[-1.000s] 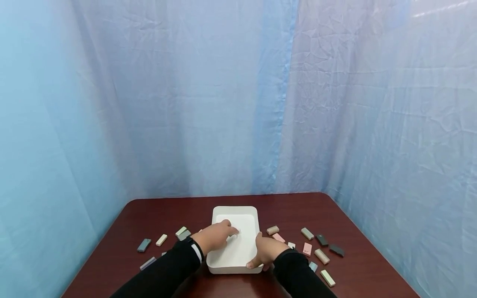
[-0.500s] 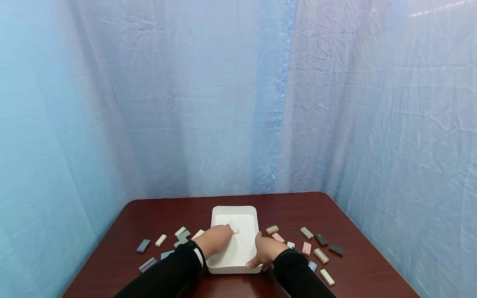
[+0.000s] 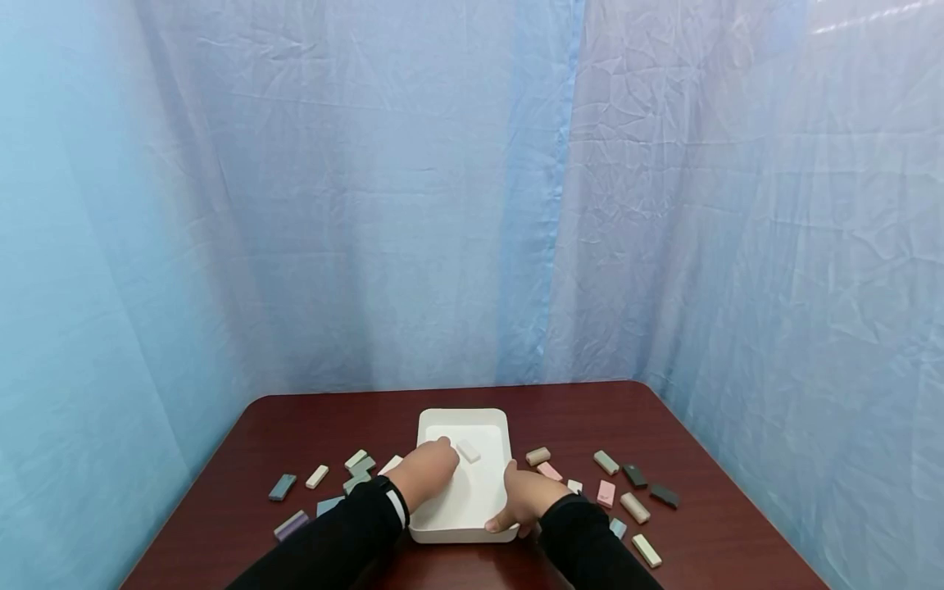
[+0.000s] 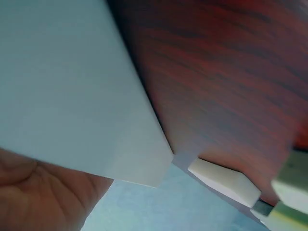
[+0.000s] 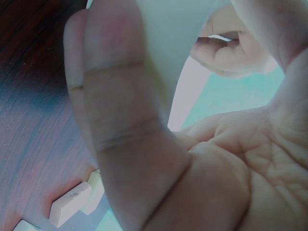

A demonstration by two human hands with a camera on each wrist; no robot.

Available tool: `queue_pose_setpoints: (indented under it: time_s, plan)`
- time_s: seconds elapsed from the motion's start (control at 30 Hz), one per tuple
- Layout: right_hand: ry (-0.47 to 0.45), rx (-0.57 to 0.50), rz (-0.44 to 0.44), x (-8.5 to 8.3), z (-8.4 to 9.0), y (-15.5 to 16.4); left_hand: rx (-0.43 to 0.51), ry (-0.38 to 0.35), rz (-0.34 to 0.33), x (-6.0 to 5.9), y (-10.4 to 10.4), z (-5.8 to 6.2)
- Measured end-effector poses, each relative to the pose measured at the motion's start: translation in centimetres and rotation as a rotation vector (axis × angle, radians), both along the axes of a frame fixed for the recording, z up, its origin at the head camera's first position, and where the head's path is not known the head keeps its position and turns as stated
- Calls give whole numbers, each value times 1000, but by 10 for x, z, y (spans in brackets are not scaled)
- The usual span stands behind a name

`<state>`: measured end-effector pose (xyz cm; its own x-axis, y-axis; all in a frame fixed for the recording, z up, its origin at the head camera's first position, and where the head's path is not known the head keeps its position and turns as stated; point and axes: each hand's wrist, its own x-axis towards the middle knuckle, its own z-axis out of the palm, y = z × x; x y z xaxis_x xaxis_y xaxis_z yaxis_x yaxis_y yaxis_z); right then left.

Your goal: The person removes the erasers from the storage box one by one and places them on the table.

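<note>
A white rectangular tray (image 3: 465,533) stands lengthwise before me on the table. My right hand (image 3: 527,496) grips its near right side, thumb at the near rim and fingers along the outer wall; the right wrist view shows those fingers (image 5: 120,96) against the wall. My left hand (image 3: 429,471) reaches over the left wall into the tray. Its fingers look bent in the right wrist view, but their tips are hidden. Just right of it, a small white block (image 3: 468,451) lies on the tray floor, apart from the hand in the head view.
Left of the tray lie several small blocks, among them a blue one (image 3: 283,487), a cream one (image 3: 317,477) and a purple one (image 3: 291,525). More blocks lie at right: pink (image 3: 606,493), dark green (image 3: 664,496), tan (image 3: 635,507). Curtains (image 3: 442,205) hang behind the table.
The left hand has drawn back slightly to the left from the white block, which now shows fully on the tray floor. The right hand and the tray have stayed put.
</note>
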<state>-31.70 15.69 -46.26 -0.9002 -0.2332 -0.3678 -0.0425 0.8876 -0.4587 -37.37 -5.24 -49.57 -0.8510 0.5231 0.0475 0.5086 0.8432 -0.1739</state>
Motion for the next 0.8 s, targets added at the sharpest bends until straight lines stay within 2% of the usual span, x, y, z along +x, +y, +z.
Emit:
queue_pose_setpoints:
  time_s: [0.1,0.17,0.27,0.37,0.53,0.7,0.8]
  plan:
    - [0,21,4,2,0,-1,54,18,-34,4,-4,-2]
    - [4,15,1,1,1,0,76,3,-49,8,-6,-3]
    - [1,-8,-6,1,1,0,62,-11,-74,15,-6,-4]
    - [-4,-18,-14,0,-1,0,59,-45,-112,21,-4,-1]
    - [-7,-25,-20,-2,-4,-1,126,-114,-160,29,-4,1]
    - [-8,-16,-17,-4,-2,-1,153,-102,-199,31,-6,-2]
    - [-12,-10,-14,-4,0,0,133,-87,-212,28,-7,-9]
